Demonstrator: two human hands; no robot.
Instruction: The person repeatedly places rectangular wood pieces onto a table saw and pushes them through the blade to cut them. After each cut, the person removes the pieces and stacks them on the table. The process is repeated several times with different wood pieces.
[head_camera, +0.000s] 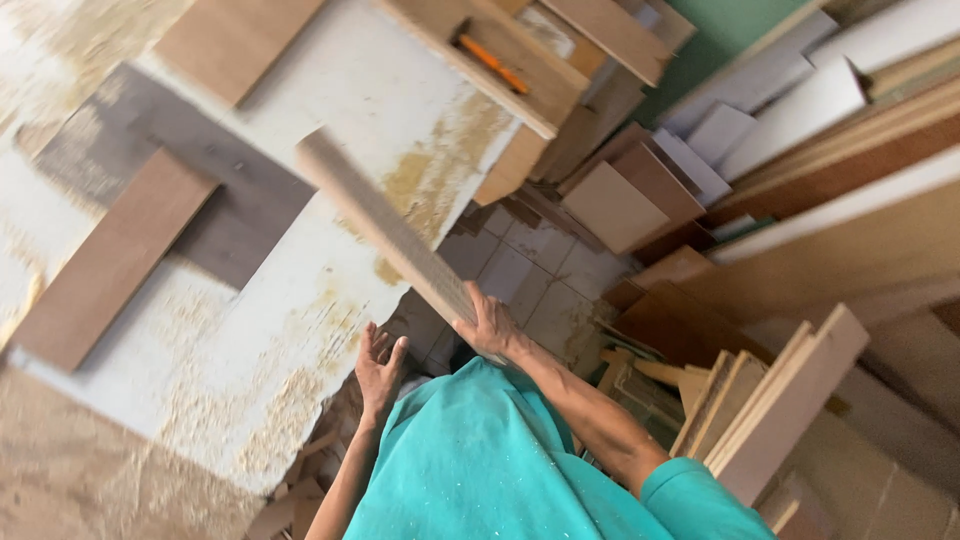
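My right hand (490, 325) grips the near end of a long narrow wooden board (385, 228). The board is held edge-on and slants up to the left over the white worktable (330, 110). It looks blurred. My left hand (380, 368) is open with fingers apart, just left of and below the board's held end, and does not touch it. Both forearms come out of a teal shirt at the bottom of the view.
Sawdust covers the worktable; a brown plank (110, 262) and another panel (235, 40) lie on it. An orange pencil (490, 62) rests on a wooden frame. Stacked boards (780, 400) and panel offcuts (625, 205) crowd the right side around a tiled floor (530, 272).
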